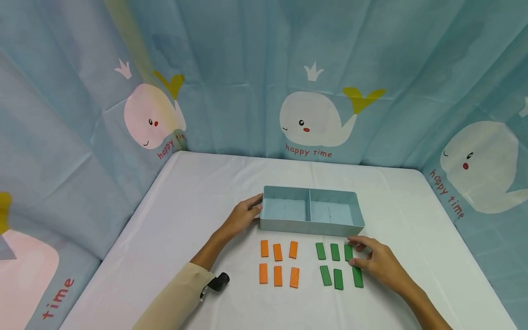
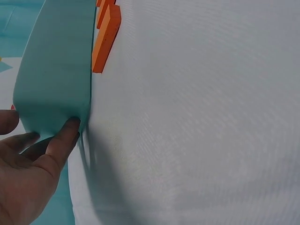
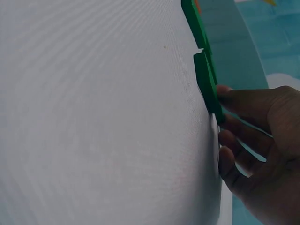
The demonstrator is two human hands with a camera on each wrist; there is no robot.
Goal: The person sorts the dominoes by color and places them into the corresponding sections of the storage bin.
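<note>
A blue-grey box [image 1: 312, 228] with two compartments stands on the white table. My left hand [image 1: 242, 215] is at its left end, with fingertips touching the end wall [image 2: 51, 110]. My right hand [image 1: 377, 261] hovers low at the right of the green tiles. Its thumb and forefinger stand at the two ends of the far-right green tile [image 1: 348, 252], which lies flat in its row. Just below the thumb lies the near-right green tile [image 1: 357, 277]. In the right wrist view, the fingertips of my right hand [image 3: 262, 136] are partly hidden behind a green tile [image 3: 206, 84].
Several orange tiles [image 1: 277, 252] lie in two rows in front of the box's left half. Several green tiles [image 1: 326, 275] form two rows at the right. Both compartments [image 1: 284, 208] show a bare floor. A curtain with whales [image 1: 231, 91] surrounds the table.
</note>
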